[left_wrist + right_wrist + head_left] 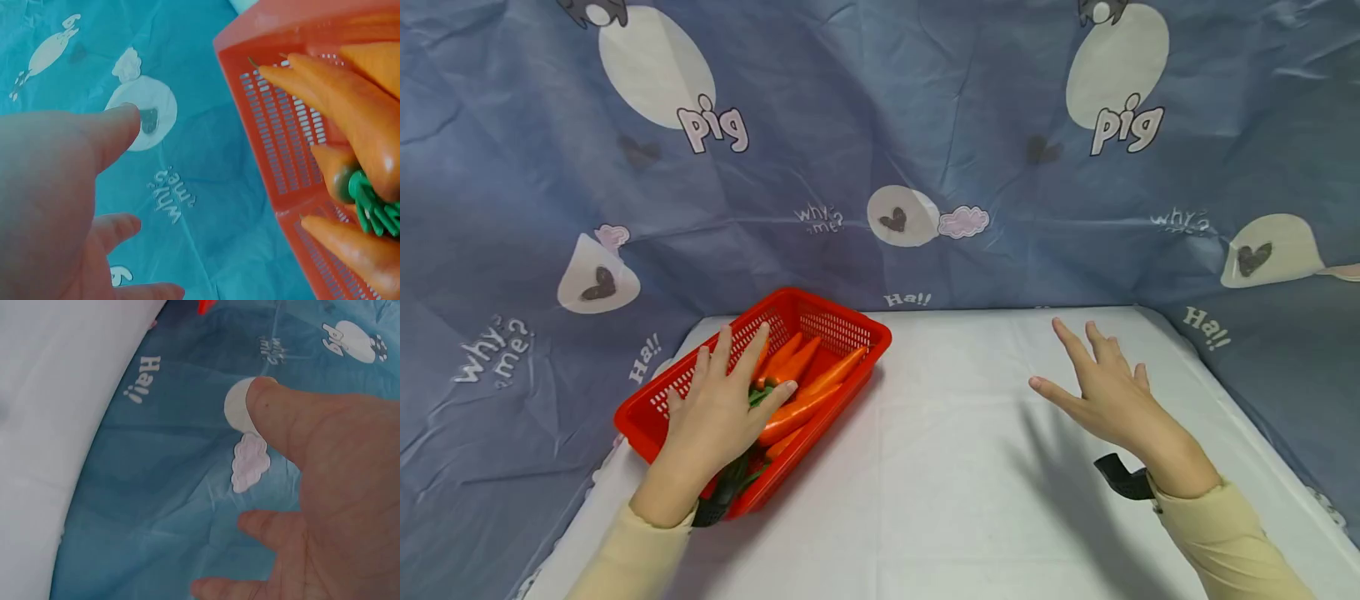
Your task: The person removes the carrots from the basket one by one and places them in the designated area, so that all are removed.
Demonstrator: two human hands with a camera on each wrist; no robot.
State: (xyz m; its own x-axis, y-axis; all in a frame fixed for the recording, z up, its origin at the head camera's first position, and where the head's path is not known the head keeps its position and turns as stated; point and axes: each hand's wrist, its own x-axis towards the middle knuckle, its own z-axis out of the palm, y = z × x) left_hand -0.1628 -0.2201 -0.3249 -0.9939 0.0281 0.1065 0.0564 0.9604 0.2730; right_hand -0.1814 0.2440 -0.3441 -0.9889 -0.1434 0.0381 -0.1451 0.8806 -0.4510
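Two cream fabric sleeves lay nearest the camera, leading to the left hand and right hand, both with fingers spread and gripping nothing. On the tabletop's left side, beneath the left hand, stood the red, slotted plastic basket holding smooth, tapering orange carrots with green tops. A low reach could, I judged, have hooked the black wrist piece on the basket's rim and dragged it; the carrots' slick surfaces might have slipped from a loose pinch. White cloth covered the tabletop; blue fabric printed with pale shapes and lettering rose behind it.
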